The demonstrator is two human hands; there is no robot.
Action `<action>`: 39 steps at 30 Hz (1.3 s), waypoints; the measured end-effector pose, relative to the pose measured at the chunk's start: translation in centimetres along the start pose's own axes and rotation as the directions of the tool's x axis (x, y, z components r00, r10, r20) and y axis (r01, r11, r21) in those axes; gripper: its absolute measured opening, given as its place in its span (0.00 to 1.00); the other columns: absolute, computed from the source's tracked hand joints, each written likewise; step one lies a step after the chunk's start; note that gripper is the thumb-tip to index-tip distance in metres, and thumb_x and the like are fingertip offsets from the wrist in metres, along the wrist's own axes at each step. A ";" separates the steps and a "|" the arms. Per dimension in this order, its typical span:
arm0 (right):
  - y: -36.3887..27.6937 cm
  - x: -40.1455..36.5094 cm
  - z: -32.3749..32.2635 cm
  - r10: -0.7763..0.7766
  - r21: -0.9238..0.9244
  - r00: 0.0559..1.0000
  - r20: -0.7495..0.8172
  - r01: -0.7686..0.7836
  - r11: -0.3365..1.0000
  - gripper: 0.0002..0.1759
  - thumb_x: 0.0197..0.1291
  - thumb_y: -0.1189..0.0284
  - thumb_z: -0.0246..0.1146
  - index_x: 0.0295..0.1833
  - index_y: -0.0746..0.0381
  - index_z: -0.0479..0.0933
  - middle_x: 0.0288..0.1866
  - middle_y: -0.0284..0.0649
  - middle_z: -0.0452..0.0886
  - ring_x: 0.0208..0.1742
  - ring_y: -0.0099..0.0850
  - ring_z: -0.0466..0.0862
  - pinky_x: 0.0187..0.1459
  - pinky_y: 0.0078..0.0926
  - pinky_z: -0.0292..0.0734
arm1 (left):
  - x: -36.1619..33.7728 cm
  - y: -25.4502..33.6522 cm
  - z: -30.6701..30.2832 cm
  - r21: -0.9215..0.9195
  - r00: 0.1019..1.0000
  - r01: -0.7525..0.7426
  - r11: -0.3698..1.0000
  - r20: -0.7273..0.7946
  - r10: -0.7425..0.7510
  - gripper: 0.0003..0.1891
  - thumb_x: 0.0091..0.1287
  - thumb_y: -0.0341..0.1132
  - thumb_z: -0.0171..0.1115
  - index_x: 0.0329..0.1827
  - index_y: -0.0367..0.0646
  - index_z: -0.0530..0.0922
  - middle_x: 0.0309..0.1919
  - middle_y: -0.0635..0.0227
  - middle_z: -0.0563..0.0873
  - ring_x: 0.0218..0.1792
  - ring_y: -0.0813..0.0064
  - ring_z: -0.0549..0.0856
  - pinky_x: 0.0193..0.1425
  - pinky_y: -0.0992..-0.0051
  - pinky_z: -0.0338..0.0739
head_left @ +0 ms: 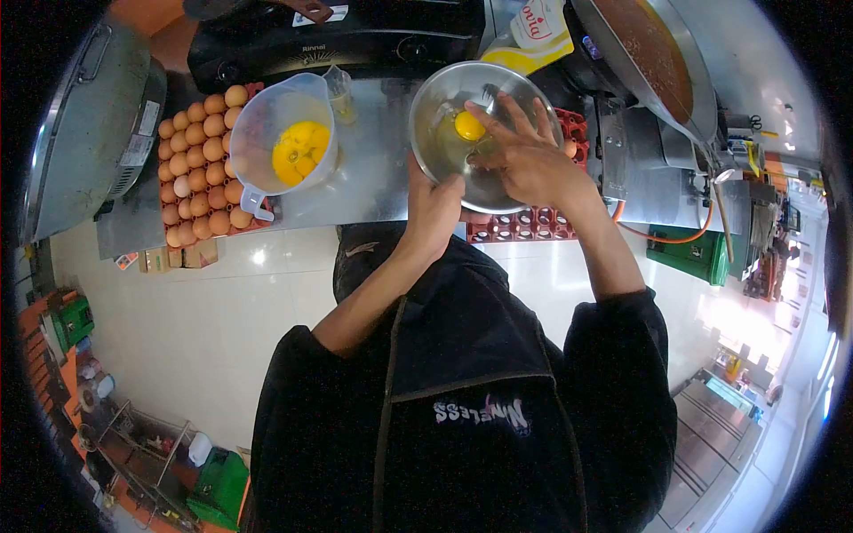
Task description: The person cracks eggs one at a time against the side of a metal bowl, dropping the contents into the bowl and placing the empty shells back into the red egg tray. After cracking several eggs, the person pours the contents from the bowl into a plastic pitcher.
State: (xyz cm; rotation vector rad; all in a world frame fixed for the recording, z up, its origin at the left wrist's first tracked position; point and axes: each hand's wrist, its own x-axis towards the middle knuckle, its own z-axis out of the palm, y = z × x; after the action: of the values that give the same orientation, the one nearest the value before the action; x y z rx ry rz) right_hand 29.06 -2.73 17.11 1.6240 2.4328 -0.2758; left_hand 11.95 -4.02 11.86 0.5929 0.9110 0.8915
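A steel mixing bowl (426, 111) is tilted toward me over the counter, with a raw egg yolk (469, 126) and clear egg white inside. My left hand (434, 209) grips the bowl's near rim, its thumb over the edge and its fingers hidden below. Inside the bowl, my right hand (524, 160) has its fingers spread, the tips close to the yolk; its thumb is partly hidden. To the left stands a translucent plastic jug (253, 115) holding several yolks (302, 151). A small clear measuring cup (339, 93) stands beside the jug.
Brown eggs (200, 164) fill a red tray at the left. Another red egg tray (524, 226) lies partly under the bowl. Behind are a black gas stove (338, 44) and a yellow-and-white pouch (538, 40). A large pan (649, 53) of brown liquid is at right.
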 end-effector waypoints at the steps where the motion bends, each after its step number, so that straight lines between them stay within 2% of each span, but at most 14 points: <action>1: 0.0 0.0 0.0 -0.002 -0.008 1.000 -0.004 0.002 1.000 0.24 0.59 0.71 0.57 0.58 0.41 0.86 0.86 0.31 0.50 0.85 0.50 0.46 0.79 0.67 0.35 | 0.0 0.2 -0.2 -0.009 0.999 0.032 0.999 0.030 -0.032 0.35 0.62 0.20 0.48 0.74 0.42 0.49 0.60 0.48 0.71 0.50 0.52 0.85 0.31 0.66 0.94; 2: 0.0 0.0 0.0 -0.002 -0.008 1.000 -0.004 0.001 1.000 0.24 0.59 0.71 0.57 0.58 0.41 0.86 0.86 0.31 0.50 0.85 0.50 0.46 0.79 0.67 0.35 | 0.1 0.3 -0.3 -0.017 0.996 0.064 0.998 0.060 -0.063 0.36 0.65 0.20 0.48 0.75 0.42 0.46 0.65 0.47 0.66 0.59 0.50 0.81 0.34 0.64 0.94; 3: 0.0 0.1 0.0 -0.004 -0.007 1.000 -0.007 0.004 1.000 0.24 0.59 0.71 0.57 0.58 0.41 0.86 0.86 0.30 0.50 0.85 0.50 0.46 0.79 0.67 0.35 | 0.1 0.2 -0.2 -0.016 0.996 0.065 0.998 0.060 -0.064 0.36 0.65 0.20 0.48 0.75 0.42 0.46 0.65 0.47 0.66 0.59 0.50 0.81 0.34 0.64 0.94; 5: -0.1 0.1 0.0 -0.007 -0.008 1.000 -0.010 0.007 1.000 0.24 0.59 0.71 0.57 0.58 0.41 0.86 0.86 0.30 0.50 0.85 0.50 0.46 0.79 0.67 0.35 | 0.0 -0.2 -0.1 0.009 1.000 0.009 1.000 0.004 -0.009 0.33 0.61 0.20 0.48 0.71 0.42 0.52 0.55 0.49 0.75 0.42 0.55 0.89 0.29 0.68 0.93; 17: -0.7 0.3 -0.1 -0.011 -0.045 1.000 0.014 0.012 0.999 0.22 0.61 0.70 0.57 0.58 0.41 0.86 0.85 0.30 0.51 0.85 0.49 0.47 0.79 0.66 0.37 | -0.1 -0.4 -0.2 -0.007 1.000 0.009 1.000 0.005 -0.009 0.34 0.61 0.20 0.48 0.73 0.42 0.51 0.56 0.50 0.75 0.43 0.56 0.89 0.30 0.68 0.93; 23: -0.4 0.0 0.3 -0.023 0.023 0.999 0.037 0.022 1.000 0.22 0.59 0.71 0.56 0.55 0.41 0.88 0.85 0.31 0.52 0.85 0.49 0.46 0.80 0.66 0.36 | -0.1 -0.3 -0.4 0.001 1.000 0.001 1.000 -0.015 -0.001 0.36 0.60 0.19 0.48 0.73 0.42 0.51 0.57 0.50 0.75 0.42 0.55 0.89 0.28 0.68 0.93; 28: -0.3 -0.4 -0.9 -0.019 0.058 0.985 0.170 0.009 0.998 0.21 0.57 0.71 0.57 0.49 0.42 0.90 0.85 0.33 0.52 0.85 0.51 0.44 0.79 0.68 0.33 | 0.2 -0.5 -0.7 -0.007 1.000 -0.006 1.000 -0.011 0.006 0.37 0.59 0.19 0.48 0.74 0.44 0.51 0.57 0.49 0.74 0.42 0.54 0.89 0.27 0.68 0.93; 31: 0.1 -0.5 -1.2 0.013 0.071 0.980 0.199 -0.028 0.997 0.20 0.56 0.71 0.57 0.48 0.43 0.90 0.85 0.34 0.53 0.85 0.52 0.44 0.79 0.69 0.33 | 0.1 -0.3 -0.7 0.011 1.000 -0.007 1.000 -0.020 0.007 0.37 0.59 0.19 0.48 0.74 0.45 0.51 0.58 0.48 0.75 0.41 0.54 0.89 0.27 0.68 0.93; 39: 0.5 -0.7 -1.6 0.008 0.068 0.997 0.079 -0.013 0.998 0.20 0.54 0.73 0.57 0.46 0.44 0.91 0.85 0.33 0.53 0.85 0.49 0.44 0.79 0.67 0.32 | 0.2 -0.1 -0.6 0.029 1.000 -0.026 0.999 0.001 0.026 0.37 0.60 0.18 0.47 0.75 0.45 0.50 0.59 0.48 0.74 0.42 0.53 0.89 0.27 0.67 0.93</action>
State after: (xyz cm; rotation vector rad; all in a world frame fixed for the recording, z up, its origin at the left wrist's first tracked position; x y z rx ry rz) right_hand 29.66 -2.75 18.85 1.6206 2.3800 -0.4178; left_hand 11.50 -3.89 11.41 0.6316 0.9186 0.9026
